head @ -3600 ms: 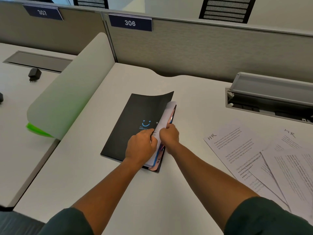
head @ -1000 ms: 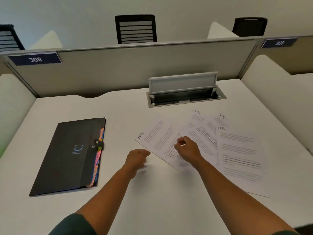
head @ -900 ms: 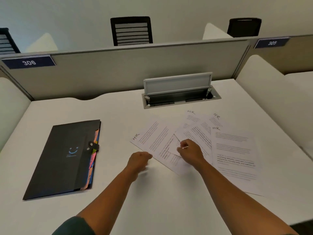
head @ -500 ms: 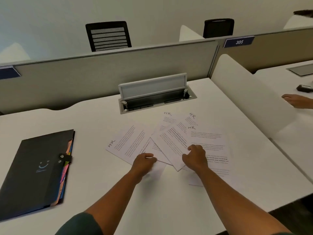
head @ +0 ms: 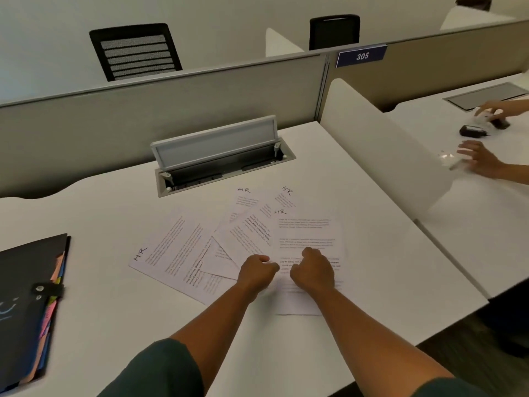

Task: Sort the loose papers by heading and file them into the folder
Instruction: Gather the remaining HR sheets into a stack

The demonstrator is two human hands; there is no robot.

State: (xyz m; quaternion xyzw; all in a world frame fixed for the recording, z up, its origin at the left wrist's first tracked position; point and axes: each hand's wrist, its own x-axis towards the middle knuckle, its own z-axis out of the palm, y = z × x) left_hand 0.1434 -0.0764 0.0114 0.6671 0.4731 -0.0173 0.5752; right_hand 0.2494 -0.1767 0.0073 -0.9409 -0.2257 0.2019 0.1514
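White desk [head: 372, 253]: both hands [head: 257, 272] curled knuckles-up on papers [head: 177, 253].

Folder [head: 25, 305] cut off at left edge; my curled fingertips hidden; body text on the papers [head: 309, 239] unreadable.

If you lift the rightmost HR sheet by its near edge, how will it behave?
Probably floppy: the rightmost HR sheet looks like a single thin page lying flat on the desk, so it should droop. It is likely light and may slide first. It overlaps the neighbouring sheet, which could drag along. Both the left hand and right hand rest there.
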